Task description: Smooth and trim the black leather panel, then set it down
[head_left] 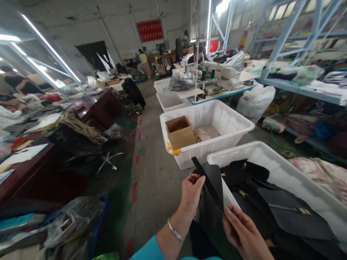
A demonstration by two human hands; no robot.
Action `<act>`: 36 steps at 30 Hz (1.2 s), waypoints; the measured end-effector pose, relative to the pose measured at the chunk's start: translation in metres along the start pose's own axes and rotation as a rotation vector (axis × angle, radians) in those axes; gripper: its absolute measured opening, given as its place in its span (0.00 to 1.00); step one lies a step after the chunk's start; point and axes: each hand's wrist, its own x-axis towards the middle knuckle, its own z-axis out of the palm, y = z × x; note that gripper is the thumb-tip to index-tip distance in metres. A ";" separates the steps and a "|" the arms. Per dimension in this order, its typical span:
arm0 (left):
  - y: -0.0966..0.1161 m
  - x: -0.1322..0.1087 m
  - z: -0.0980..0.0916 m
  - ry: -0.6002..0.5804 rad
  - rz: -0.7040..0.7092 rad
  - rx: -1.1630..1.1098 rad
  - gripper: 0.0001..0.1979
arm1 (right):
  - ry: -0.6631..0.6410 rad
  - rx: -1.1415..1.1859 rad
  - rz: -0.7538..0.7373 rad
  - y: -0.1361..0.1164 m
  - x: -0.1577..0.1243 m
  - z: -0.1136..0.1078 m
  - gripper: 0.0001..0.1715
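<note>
My left hand is closed, with thumb and forefinger pinching the edge of a black strap. A small dark red object with a pale tip also shows in that hand; its kind is unclear. Lower down, the fingers of my right hand grip the strap's near end. Behind the strap hangs a smooth black bag panel, partly covered by my hands. To its right, several black bags with gold-coloured clasps lie heaped in a white plastic bin.
Ahead stands another white bin holding an open cardboard box. A sewing machine table is behind it. An aisle runs along the left, past an office chair and plastic-wrapped goods. Shelving lines the right.
</note>
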 end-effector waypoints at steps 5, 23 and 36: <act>0.053 0.090 0.016 0.033 0.015 0.014 0.18 | -0.029 0.045 0.015 -0.046 0.077 0.025 0.27; 0.117 0.332 0.118 -0.451 -0.155 0.220 0.15 | 0.283 0.107 -0.133 -0.165 0.290 0.096 0.31; 0.065 0.369 0.259 -0.885 -0.386 0.351 0.18 | 0.829 0.326 -0.218 -0.211 0.314 0.046 0.36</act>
